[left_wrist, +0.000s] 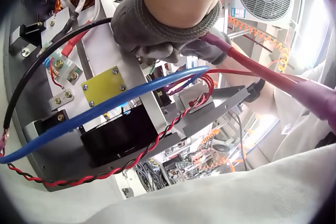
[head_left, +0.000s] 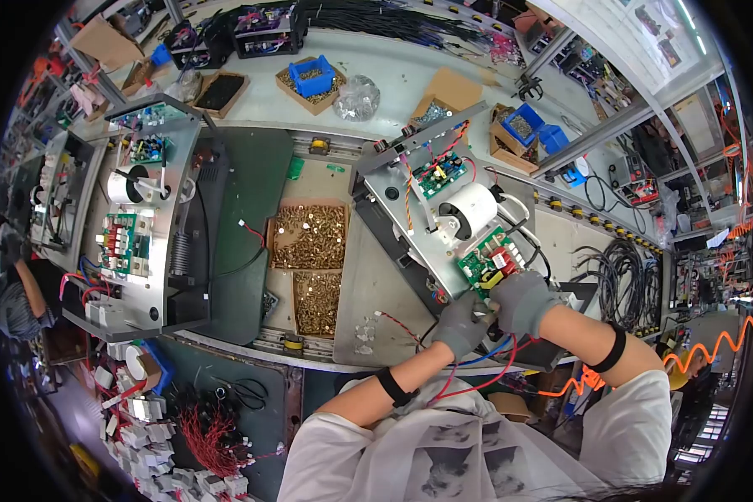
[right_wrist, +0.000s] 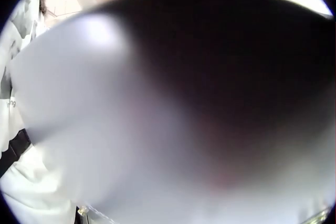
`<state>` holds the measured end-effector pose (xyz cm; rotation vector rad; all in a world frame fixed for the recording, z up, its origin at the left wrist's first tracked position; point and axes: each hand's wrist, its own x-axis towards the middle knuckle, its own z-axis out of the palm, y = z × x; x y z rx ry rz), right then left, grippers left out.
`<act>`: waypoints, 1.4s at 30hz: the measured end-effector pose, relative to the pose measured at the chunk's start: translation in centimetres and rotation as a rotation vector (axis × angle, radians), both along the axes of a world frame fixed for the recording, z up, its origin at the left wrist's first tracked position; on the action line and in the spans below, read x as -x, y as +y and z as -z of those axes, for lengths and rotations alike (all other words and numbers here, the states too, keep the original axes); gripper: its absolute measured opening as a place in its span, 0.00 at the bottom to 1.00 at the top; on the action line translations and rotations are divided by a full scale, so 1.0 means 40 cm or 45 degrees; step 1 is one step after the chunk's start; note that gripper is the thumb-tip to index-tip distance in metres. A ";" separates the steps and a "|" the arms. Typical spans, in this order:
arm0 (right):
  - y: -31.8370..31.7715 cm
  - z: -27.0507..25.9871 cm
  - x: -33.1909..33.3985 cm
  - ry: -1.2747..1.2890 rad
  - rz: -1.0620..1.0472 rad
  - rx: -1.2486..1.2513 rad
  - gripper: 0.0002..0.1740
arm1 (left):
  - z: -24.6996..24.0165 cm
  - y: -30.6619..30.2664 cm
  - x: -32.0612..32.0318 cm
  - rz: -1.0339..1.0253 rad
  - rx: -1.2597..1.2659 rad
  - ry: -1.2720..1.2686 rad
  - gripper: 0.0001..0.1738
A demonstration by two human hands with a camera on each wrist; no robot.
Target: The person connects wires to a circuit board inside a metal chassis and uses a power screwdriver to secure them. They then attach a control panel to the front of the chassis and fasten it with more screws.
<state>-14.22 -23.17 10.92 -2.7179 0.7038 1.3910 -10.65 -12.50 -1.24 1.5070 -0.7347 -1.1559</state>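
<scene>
Both hands wear grey gloves and meet at the near end of an open metal chassis (head_left: 410, 213) that carries circuit boards and a white cylinder. My left hand (head_left: 463, 328) is at the chassis's near edge, fingers bent. Right beside it, my right hand (head_left: 523, 303) reaches over the edge, next to a green circuit board (head_left: 475, 269). I cannot tell what the fingers hold, as the gloves cover it. In the left wrist view, a blue cable (left_wrist: 131, 94) and a twisted red-black wire (left_wrist: 123, 169) cross below the left glove (left_wrist: 131, 27). A dark blur fills most of the right wrist view.
Boxes of brass-coloured screws (head_left: 309, 236) stand left of the chassis. A second chassis (head_left: 138, 222) is farther left. Black cables (head_left: 623, 284) lie to the right. An orange coiled hose (head_left: 711, 351) hangs at the right. Blue bins (head_left: 312, 77) stand on the back shelf.
</scene>
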 end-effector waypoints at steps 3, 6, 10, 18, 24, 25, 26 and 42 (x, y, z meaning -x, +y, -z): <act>0.015 0.000 -0.019 0.077 -0.001 0.035 0.13 | -0.011 0.007 -0.014 0.026 0.030 -0.087 0.14; 0.015 0.010 -0.018 0.100 0.013 0.029 0.15 | -0.012 0.007 -0.021 0.074 0.002 -0.082 0.15; -0.012 0.008 0.024 0.024 0.062 0.095 0.14 | 0.026 -0.002 -0.027 0.153 0.021 -0.137 0.15; -0.097 0.002 0.037 -0.899 0.034 -0.030 0.22 | -0.103 -0.005 -0.100 -0.188 0.126 -0.125 0.17; -0.106 0.002 -0.022 -0.704 -0.026 -0.321 0.19 | -0.058 -0.036 -0.116 -0.362 0.136 -0.014 0.09; -0.104 -0.010 -0.037 -0.580 -0.005 -0.321 0.18 | -0.041 -0.031 -0.118 -0.335 0.157 -0.025 0.08; -0.103 -0.023 -0.052 -0.455 0.014 -0.321 0.17 | -0.037 -0.027 -0.123 -0.309 0.178 -0.035 0.08; -0.151 0.010 -0.061 -0.524 0.046 -0.417 0.13 | -0.027 -0.026 -0.105 -0.286 -0.063 0.440 0.11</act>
